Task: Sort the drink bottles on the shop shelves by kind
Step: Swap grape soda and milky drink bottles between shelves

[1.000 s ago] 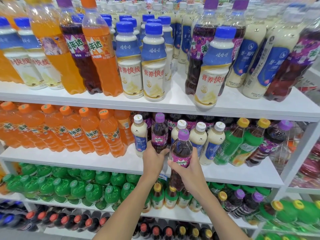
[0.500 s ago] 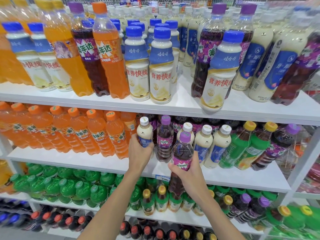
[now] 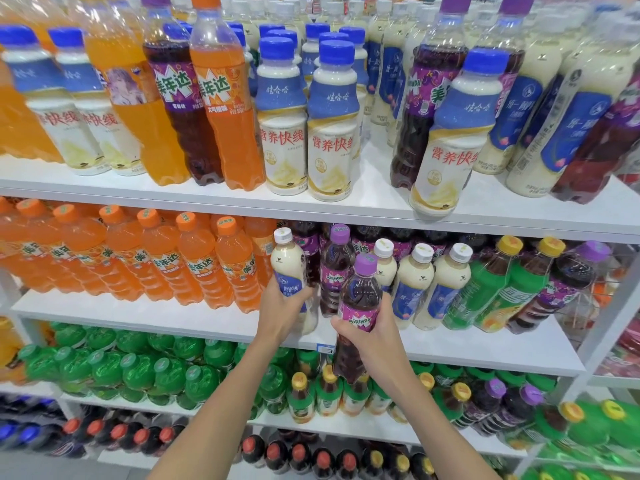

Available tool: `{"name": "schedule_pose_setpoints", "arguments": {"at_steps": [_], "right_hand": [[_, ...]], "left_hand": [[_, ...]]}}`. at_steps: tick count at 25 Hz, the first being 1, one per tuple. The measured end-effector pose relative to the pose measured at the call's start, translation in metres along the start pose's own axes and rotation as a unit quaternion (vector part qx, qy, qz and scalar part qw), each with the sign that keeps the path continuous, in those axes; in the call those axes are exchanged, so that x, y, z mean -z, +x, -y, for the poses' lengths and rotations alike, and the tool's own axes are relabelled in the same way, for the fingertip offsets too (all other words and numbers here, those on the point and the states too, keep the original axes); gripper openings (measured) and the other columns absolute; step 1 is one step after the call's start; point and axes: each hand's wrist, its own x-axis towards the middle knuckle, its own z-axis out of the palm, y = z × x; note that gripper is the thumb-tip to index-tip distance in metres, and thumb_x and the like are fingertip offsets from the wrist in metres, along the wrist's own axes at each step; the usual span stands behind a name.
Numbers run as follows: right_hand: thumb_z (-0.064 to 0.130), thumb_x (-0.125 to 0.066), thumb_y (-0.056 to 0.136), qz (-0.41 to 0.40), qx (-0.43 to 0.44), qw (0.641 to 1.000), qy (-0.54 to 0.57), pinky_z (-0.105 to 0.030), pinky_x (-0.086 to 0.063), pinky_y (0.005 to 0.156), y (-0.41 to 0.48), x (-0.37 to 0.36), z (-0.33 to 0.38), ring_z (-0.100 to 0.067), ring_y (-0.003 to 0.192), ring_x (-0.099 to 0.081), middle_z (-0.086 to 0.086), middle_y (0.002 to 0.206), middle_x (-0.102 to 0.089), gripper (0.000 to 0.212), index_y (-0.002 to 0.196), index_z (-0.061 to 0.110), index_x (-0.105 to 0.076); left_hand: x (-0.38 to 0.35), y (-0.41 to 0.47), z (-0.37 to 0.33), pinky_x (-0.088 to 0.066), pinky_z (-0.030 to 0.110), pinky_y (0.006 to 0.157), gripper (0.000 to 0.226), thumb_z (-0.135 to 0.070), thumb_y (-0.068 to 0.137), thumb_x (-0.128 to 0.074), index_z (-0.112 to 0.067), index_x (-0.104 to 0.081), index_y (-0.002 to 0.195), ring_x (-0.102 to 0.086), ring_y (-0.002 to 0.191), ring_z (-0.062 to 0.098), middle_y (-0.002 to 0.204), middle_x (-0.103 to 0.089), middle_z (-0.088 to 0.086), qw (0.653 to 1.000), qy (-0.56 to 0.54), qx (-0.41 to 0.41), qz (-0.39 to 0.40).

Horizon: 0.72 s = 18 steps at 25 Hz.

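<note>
My left hand (image 3: 282, 308) grips a cream milk-tea bottle (image 3: 289, 261) with a white cap and blue label, at the front of the second shelf (image 3: 138, 315). In front of that shelf my right hand (image 3: 372, 336) holds a dark purple Mirinda grape bottle (image 3: 360, 292) by its label. Another purple-capped grape bottle (image 3: 334, 268) stands on the shelf between the two. Three more cream milk-tea bottles (image 3: 415, 282) stand just right of my right hand.
Orange soda bottles (image 3: 156, 258) fill the second shelf's left; green tea bottles (image 3: 491, 289) stand at its right. The top shelf (image 3: 363, 202) mixes blue-capped milk drinks, orange and grape sodas. Green bottles (image 3: 138, 368) and red-capped dark bottles (image 3: 277, 452) fill the lower shelves.
My left hand has gone from the grape bottle on the shelf to the cream milk-tea bottle to its left and taken hold of it. My right hand still holds its grape bottle.
</note>
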Motion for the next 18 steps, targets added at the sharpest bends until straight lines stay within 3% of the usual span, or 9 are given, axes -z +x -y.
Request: {"name": "schedule_pose_setpoints", "arguments": {"at_steps": [6, 10, 15, 18], "right_hand": [[0.023, -0.083, 0.084, 0.003, 0.004, 1.0, -0.02, -0.039, -0.055, 0.093, 0.01, -0.025, 0.007, -0.005, 0.1, -0.067, 0.018, 0.105, -0.067, 0.051, 0.121, 0.031, -0.049], [0.018, -0.082, 0.086, 0.002, 0.038, 0.999, -0.026, -0.026, -0.053, 0.088, 0.016, -0.049, 0.013, -0.006, 0.104, -0.065, 0.007, 0.115, -0.066, 0.052, 0.125, 0.025, -0.049], [0.017, -0.082, 0.085, -0.025, 0.053, 0.997, -0.043, -0.014, -0.049, 0.083, 0.041, -0.091, 0.015, 0.009, 0.099, -0.062, 0.011, 0.114, -0.065, 0.053, 0.122, 0.022, -0.044], [0.017, -0.081, 0.086, -0.054, 0.057, 0.996, -0.047, -0.021, -0.049, 0.09, 0.059, -0.109, 0.01, -0.001, 0.107, -0.061, 0.006, 0.12, -0.062, 0.057, 0.125, 0.022, -0.04]], "left_hand": [[0.036, -0.026, -0.01, -0.049, 0.036, 0.066, 0.023, -0.018, 0.069, -0.07, -0.008, -0.059, 0.086, -0.061, 0.069, 0.019, 0.072, -0.063, 0.006, 0.996, -0.078, 0.019, 0.043], [0.058, -0.04, -0.017, -0.049, 0.04, 0.067, 0.035, -0.014, 0.064, -0.067, 0.007, -0.059, 0.091, -0.061, 0.072, 0.026, 0.082, -0.061, 0.031, 0.993, -0.105, 0.002, 0.057], [0.079, -0.041, -0.019, -0.054, 0.042, 0.073, 0.038, -0.013, 0.06, -0.068, 0.004, -0.066, 0.093, -0.068, 0.075, 0.028, 0.085, -0.071, 0.025, 0.991, -0.117, 0.018, 0.062], [0.089, -0.039, -0.018, -0.055, 0.044, 0.076, 0.04, -0.013, 0.058, -0.068, 0.003, -0.066, 0.094, -0.068, 0.078, 0.028, 0.085, -0.072, 0.022, 0.991, -0.115, 0.026, 0.067]]}}
